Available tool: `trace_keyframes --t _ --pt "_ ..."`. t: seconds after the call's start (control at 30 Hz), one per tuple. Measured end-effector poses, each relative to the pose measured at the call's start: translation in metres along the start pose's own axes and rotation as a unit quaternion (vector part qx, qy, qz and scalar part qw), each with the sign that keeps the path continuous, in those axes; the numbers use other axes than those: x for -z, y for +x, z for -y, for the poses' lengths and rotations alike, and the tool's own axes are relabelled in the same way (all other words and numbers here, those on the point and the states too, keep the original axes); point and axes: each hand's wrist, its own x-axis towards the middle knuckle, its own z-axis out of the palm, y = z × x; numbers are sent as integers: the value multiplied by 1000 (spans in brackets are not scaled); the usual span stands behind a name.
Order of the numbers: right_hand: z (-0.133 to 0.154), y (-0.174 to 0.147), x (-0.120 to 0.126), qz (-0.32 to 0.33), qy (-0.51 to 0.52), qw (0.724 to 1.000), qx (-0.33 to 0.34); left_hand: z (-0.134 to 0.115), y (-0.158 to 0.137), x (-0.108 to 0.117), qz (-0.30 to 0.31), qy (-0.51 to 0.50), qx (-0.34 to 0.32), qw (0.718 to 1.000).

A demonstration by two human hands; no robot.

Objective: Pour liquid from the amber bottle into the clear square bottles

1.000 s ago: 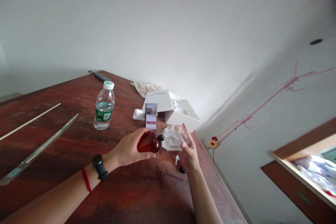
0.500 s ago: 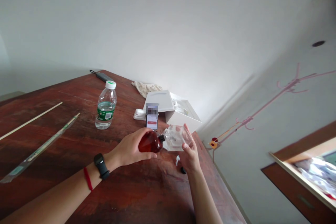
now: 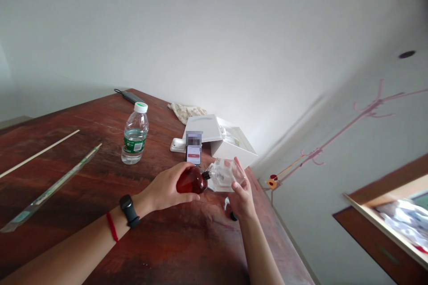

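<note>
My left hand is wrapped round a reddish-brown bottle, tipped on its side with its dark neck pointing right. That neck meets the ridged neck of a clear, square-sided bottle, also lying sideways. Fingers and thumb of my right hand grip the clear bottle from its right side. Whether liquid passes between the two necks I cannot tell. Below them on the table, close to my right hand, are a black cap and a small whitish piece, partly hidden by the hand.
On the wooden table a water bottle stands left of my hands. Behind them are a phone, a white box and a cloth. Thin sticks lie far left; a pink rack leans rightward.
Almost nothing differs. Both hands keep the two bottles neck to neck in the same place.
</note>
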Motion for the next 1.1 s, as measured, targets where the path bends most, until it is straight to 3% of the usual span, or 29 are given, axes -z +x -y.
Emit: trace_keyframes --t 1.1 --pt "0 1 -6 -11 -10 1000 24 0 1 -1 -3 -3 -2 1000"
